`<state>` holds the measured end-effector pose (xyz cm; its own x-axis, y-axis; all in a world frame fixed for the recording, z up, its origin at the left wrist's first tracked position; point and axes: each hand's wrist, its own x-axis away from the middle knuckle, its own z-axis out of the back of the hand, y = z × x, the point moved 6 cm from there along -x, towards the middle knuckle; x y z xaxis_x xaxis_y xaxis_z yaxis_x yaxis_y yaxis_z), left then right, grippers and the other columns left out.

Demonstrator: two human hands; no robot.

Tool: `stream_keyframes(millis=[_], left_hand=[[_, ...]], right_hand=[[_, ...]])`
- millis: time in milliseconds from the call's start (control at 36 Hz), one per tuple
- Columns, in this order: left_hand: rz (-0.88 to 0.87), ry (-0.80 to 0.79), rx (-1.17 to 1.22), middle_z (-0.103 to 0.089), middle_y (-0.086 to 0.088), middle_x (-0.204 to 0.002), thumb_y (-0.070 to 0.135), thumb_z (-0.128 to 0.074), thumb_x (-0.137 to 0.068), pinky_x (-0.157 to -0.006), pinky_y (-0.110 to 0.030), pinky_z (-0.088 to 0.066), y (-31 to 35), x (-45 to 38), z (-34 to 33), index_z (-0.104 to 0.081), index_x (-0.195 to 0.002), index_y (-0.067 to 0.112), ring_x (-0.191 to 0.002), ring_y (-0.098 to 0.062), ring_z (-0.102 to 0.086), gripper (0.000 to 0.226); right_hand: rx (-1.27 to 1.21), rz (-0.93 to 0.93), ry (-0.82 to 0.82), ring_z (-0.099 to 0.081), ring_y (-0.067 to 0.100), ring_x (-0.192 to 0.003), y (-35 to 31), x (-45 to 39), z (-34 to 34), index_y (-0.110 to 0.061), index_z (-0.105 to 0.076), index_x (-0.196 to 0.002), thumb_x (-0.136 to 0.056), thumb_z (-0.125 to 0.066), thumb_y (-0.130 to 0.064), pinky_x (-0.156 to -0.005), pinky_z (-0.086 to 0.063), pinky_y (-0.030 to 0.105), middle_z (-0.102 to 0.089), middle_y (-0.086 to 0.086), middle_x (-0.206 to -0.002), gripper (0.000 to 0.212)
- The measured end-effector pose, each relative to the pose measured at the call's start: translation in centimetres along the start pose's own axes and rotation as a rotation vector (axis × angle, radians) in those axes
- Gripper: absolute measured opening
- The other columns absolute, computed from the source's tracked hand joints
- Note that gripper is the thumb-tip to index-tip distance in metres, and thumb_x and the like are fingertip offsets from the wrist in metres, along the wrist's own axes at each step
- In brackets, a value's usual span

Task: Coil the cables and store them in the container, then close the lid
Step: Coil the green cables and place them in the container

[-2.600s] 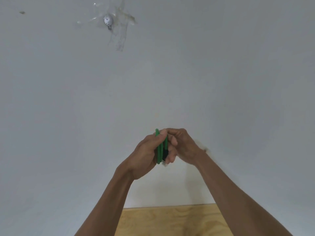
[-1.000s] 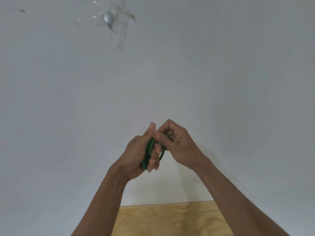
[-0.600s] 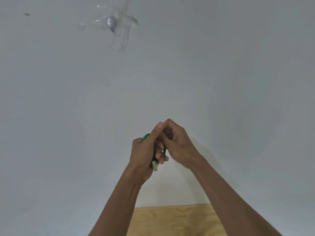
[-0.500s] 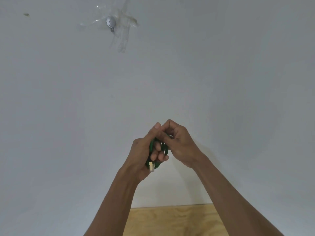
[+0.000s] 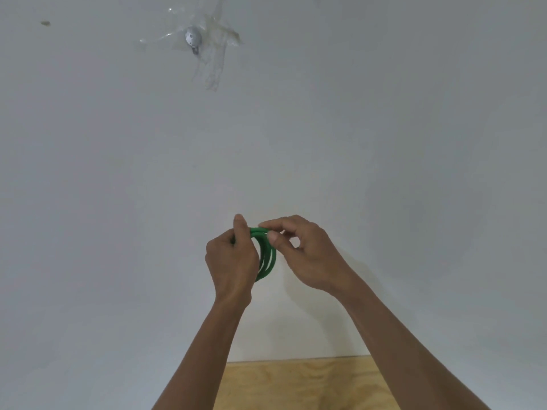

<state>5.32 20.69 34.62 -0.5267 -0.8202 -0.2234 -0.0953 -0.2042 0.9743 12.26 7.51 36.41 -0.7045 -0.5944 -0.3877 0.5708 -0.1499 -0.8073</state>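
A green cable [image 5: 268, 255] is wound into a small coil of a few loops, held up in front of a pale grey wall. My left hand [image 5: 232, 261] grips the coil's left side, fingers curled around it, thumb pointing up. My right hand [image 5: 305, 255] pinches the top of the coil between thumb and forefinger. The cable's ends are hidden behind my hands. No container or lid is in view.
A strip of light plywood surface [image 5: 299, 383] shows at the bottom, between my forearms. High on the wall a small metal fitting [image 5: 193, 39] sits under clear tape.
The coil now shows as open loops between my hands. My right hand has shifted to the right and pinches the coil's top. The pale connector seen below my left hand is hidden.
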Motion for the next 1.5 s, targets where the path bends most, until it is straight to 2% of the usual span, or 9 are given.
stream_keyframes(millis=[139,278,472,694,833,917,1139,1361,1500], left_hand=[[-0.041,0.093,-0.019,-0.023,0.009,-0.039,0.041,-0.049,-0.101,-0.051,-0.032,-0.030,0.0,-0.2,0.6,-0.033,-0.056,0.009,-0.041,-0.013,-0.023,0.058],[-0.045,0.152,-0.026,-0.024,0.006,-0.044,0.038,-0.047,-0.102,-0.051,-0.030,-0.029,0.0,-0.3,0.8,-0.032,-0.056,0.008,-0.044,-0.014,-0.024,0.057],[0.048,0.087,0.059,-0.022,0.007,-0.045,0.041,-0.048,-0.099,-0.056,-0.037,-0.034,-0.7,-0.4,0.5,-0.028,-0.050,0.017,-0.050,-0.019,-0.024,0.058],[0.188,-0.006,0.167,-0.029,-0.001,-0.049,0.036,-0.049,-0.103,-0.038,-0.021,-0.032,-1.0,0.0,0.1,-0.041,-0.037,0.020,-0.046,-0.021,-0.031,0.068],[0.201,-0.063,0.195,-0.042,-0.012,-0.058,0.037,-0.051,-0.101,-0.040,-0.027,-0.033,-0.7,-0.1,-0.3,-0.046,-0.040,0.019,-0.045,-0.023,-0.037,0.064],[0.209,-0.098,0.200,-0.041,-0.014,-0.061,0.038,-0.052,-0.101,-0.043,-0.029,-0.032,-0.7,-0.1,-0.2,-0.042,-0.043,0.020,-0.041,-0.022,-0.035,0.062],[0.237,-0.107,0.184,-0.033,-0.010,-0.065,0.036,-0.054,-0.100,-0.041,-0.027,-0.032,-0.9,0.5,-0.8,-0.040,-0.050,0.017,-0.056,-0.024,-0.032,0.056],[0.181,-0.163,0.163,-0.038,-0.011,-0.065,0.031,-0.054,-0.099,-0.039,-0.023,-0.037,-0.4,1.1,-1.6,-0.051,-0.049,0.016,-0.057,-0.025,-0.034,0.053],[0.149,-0.195,0.179,-0.037,-0.011,-0.056,0.033,-0.057,-0.099,-0.041,-0.026,-0.035,-0.5,1.1,-1.7,-0.051,-0.070,-0.009,-0.048,-0.023,-0.034,0.051]], right_hand=[[0.084,-0.041,0.027,-0.065,0.012,-0.087,-0.9,0.4,0.5,-0.027,-0.072,-0.118,-0.097,-0.060,-0.023,-0.078,-0.051,0.019,-0.068,-0.007,-0.097,0.025],[-0.224,-0.128,0.093,-0.074,0.012,-0.073,-0.5,0.4,0.9,-0.013,-0.078,-0.096,-0.084,-0.078,-0.017,-0.071,-0.059,0.025,-0.077,0.000,-0.076,0.012],[-0.383,-0.187,0.151,-0.074,0.028,-0.075,0.4,0.5,0.0,-0.008,-0.077,-0.085,-0.072,-0.089,-0.013,-0.069,-0.062,0.031,-0.076,0.010,-0.076,0.018],[-0.391,-0.163,0.165,-0.062,0.012,-0.060,0.7,0.2,-0.4,-0.013,-0.070,-0.076,-0.063,-0.094,-0.016,-0.050,-0.046,0.024,-0.068,-0.003,-0.064,0.028],[-0.336,-0.197,0.158,-0.068,0.016,-0.079,2.3,-0.2,-1.5,-0.027,-0.071,-0.101,-0.068,-0.091,-0.030,-0.065,-0.058,0.030,-0.071,-0.008,-0.092,0.038],[-0.391,-0.183,-0.005,-0.074,0.024,-0.090,2.2,-0.1,-2.3,-0.016,-0.071,-0.113,-0.084,-0.080,-0.023,-0.081,-0.062,0.046,-0.076,0.005,-0.097,0.032],[0.114,-0.055,0.141,-0.066,0.007,-0.082,1.1,-0.2,-2.1,-0.018,-0.070,-0.096,-0.089,-0.073,-0.024,-0.070,-0.050,0.011,-0.071,-0.007,-0.086,0.010],[0.270,-0.018,0.319,-0.050,0.005,-0.071,1.3,-0.4,-2.2,-0.020,-0.052,-0.085,-0.086,-0.065,-0.005,-0.062,-0.038,0.012,-0.055,-0.005,-0.084,0.020],[0.385,-0.021,0.309,-0.060,0.017,-0.080,0.8,-0.3,-2.3,-0.020,-0.065,-0.104,-0.088,-0.064,-0.012,-0.067,-0.051,0.034,-0.054,-0.009,-0.112,0.018]])
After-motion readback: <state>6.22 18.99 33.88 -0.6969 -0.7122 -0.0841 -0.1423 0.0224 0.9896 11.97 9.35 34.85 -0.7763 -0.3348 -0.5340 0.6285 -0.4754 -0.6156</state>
